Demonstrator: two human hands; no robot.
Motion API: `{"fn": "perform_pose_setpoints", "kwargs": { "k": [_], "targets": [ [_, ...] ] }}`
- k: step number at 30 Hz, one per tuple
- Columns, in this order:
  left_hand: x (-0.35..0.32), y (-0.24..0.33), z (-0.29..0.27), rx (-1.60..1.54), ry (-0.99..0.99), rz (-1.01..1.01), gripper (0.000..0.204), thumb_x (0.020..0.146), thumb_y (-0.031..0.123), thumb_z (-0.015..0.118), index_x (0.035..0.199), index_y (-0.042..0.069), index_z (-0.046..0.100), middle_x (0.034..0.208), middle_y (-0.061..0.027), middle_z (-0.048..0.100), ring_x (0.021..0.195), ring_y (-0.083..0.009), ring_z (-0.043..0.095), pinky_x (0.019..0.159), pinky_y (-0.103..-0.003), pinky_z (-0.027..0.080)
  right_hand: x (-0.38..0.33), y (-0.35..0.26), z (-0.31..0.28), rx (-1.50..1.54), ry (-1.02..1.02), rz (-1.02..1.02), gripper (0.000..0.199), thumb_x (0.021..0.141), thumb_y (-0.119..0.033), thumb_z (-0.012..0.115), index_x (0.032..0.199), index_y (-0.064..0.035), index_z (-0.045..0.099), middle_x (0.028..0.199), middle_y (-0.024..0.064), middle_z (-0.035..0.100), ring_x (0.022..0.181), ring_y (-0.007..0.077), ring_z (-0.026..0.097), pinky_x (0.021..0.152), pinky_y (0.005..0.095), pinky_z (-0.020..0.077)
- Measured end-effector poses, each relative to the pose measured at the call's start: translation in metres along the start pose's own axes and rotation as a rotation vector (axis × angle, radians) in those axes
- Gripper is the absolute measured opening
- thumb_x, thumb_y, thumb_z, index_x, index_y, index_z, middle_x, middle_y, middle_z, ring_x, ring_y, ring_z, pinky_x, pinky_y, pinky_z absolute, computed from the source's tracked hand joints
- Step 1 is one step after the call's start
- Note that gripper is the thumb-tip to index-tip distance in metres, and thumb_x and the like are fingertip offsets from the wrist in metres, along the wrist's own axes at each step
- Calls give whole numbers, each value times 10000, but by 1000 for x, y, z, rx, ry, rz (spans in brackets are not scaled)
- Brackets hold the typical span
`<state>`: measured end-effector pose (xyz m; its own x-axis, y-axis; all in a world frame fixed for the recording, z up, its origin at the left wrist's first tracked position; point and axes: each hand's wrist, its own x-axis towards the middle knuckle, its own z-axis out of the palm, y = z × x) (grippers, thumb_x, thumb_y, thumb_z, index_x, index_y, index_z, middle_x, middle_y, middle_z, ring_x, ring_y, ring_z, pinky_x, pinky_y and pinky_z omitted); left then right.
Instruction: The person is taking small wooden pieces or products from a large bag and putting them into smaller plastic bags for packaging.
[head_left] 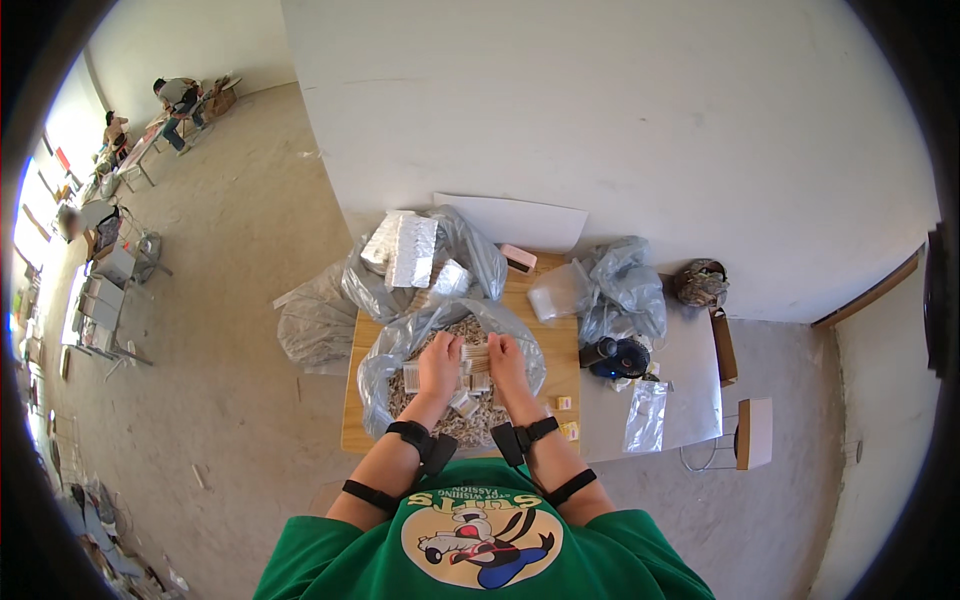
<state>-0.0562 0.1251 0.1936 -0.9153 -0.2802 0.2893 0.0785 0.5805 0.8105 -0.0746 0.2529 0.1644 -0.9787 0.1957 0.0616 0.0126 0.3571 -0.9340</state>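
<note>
Both hands are buried among small pale packets (470, 385) heaped in an open clear plastic bag (385, 360) on a wooden table (352, 420). The left hand (440, 362) lies palm down, fingers loosely curled into the heap; the right hand (505, 362) likewise, touching a small stack of packets between them, though whether either actually grips one cannot be told. Behind sit silvery foil sheets (405, 250), crumpled grey bags (625, 285) and a black device (615, 357).
</note>
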Motion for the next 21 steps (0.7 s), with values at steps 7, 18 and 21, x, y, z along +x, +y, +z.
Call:
{"fn": "perform_pose_setpoints", "kwargs": {
  "k": [7, 18, 21],
  "targets": [
    [2, -16, -3, -47, 47, -74, 233, 815, 190, 588, 709, 1, 502, 645, -194, 544, 600, -368, 530, 531, -393, 411, 3, 8, -7, -61, -37, 31, 363, 875, -331, 490, 744, 0, 556, 655, 186, 560, 626, 329, 554, 590, 396, 417],
    [9, -18, -11, -242, -91, -383, 317, 845, 269, 573, 708, -10, 509, 561, -80, 522, 514, -172, 485, 506, -321, 396, -2, 3, -6, 721, -325, 433, 252, 879, -308, 528, 742, -97, 511, 544, -26, 465, 381, 60, 372, 338, 206, 284],
    [13, -42, -9, -227, -27, -381, 332, 849, 301, 567, 718, 2, 509, 569, -47, 518, 517, -122, 474, 490, -278, 383, 4, 18, -8, 621, -322, 525, 246, 874, -288, 536, 735, -86, 521, 556, -10, 461, 432, 76, 399, 387, 231, 319]
  ]
}}
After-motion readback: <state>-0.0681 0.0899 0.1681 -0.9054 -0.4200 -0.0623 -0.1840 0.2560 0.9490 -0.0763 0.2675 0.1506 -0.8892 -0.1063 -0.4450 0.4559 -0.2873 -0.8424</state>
